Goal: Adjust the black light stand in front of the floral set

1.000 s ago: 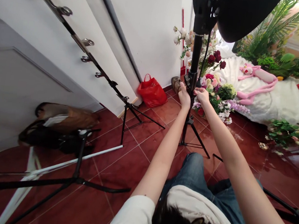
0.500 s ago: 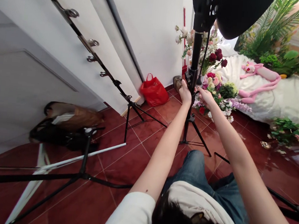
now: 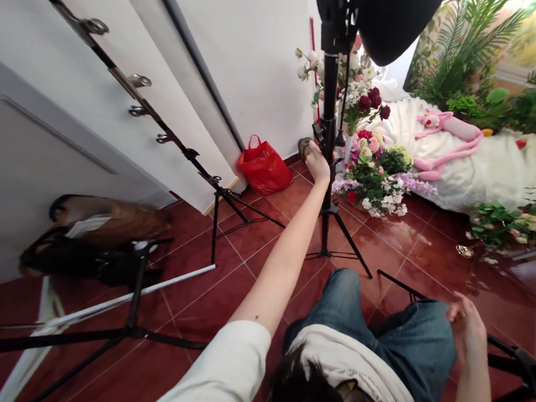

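Note:
A black light stand (image 3: 330, 87) rises upright from a tripod base, with a large dark lamp head (image 3: 396, 18) at its top. My left hand (image 3: 318, 163) is closed around the pole, just below a clamp knob (image 3: 319, 132); the pole hides some of its fingers. Apart from the stand, my right hand (image 3: 469, 325) hovers beside my right knee. Its fingers are loosely bent and a little apart, and nothing shows in them.
Bunches of flowers (image 3: 378, 173) stand just behind the pole. A pink plush toy (image 3: 452, 132) lies on white cloth (image 3: 467, 181). To the left are a red bag (image 3: 264, 169), a second thin stand (image 3: 219, 190) and black stand legs (image 3: 132, 333). More black legs (image 3: 520, 367) are at right.
My right hand has let go of the stand and moved down and right to beside my knee. My left hand still grips the pole. The view has turned slightly right.

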The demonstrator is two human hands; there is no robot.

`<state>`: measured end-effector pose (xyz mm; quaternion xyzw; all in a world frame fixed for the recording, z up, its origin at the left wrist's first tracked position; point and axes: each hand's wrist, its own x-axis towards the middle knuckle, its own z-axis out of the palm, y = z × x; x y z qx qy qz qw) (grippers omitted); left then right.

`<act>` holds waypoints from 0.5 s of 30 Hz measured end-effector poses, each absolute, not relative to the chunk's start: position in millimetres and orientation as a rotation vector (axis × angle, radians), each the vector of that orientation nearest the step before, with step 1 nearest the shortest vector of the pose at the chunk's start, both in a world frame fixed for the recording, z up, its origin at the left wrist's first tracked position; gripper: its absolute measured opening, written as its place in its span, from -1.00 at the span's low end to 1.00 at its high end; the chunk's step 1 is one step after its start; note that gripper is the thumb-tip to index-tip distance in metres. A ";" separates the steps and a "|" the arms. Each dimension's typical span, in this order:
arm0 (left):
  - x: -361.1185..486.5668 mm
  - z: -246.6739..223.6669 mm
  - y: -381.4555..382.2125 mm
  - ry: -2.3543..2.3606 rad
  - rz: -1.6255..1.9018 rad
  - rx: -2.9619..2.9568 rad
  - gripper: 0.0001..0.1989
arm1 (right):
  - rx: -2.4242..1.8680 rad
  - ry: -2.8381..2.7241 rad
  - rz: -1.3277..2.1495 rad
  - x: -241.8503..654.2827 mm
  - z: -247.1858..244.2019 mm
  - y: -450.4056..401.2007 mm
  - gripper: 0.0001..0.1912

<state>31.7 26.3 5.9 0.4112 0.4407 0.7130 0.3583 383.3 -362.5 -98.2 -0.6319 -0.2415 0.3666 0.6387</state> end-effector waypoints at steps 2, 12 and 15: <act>40.9 -8.8 6.5 1.172 1.827 1.071 -0.53 | -1.475 -0.431 0.763 394.4 -116.9 -404.8 -0.64; 194.7 -148.4 -135.4 1.592 1.324 1.462 -0.55 | -1.285 -0.010 0.480 408.5 -135.3 -487.6 -0.56; 278.2 -148.7 -163.0 1.346 1.168 1.716 -0.59 | -1.259 -0.057 0.395 413.1 -114.4 -487.1 -0.53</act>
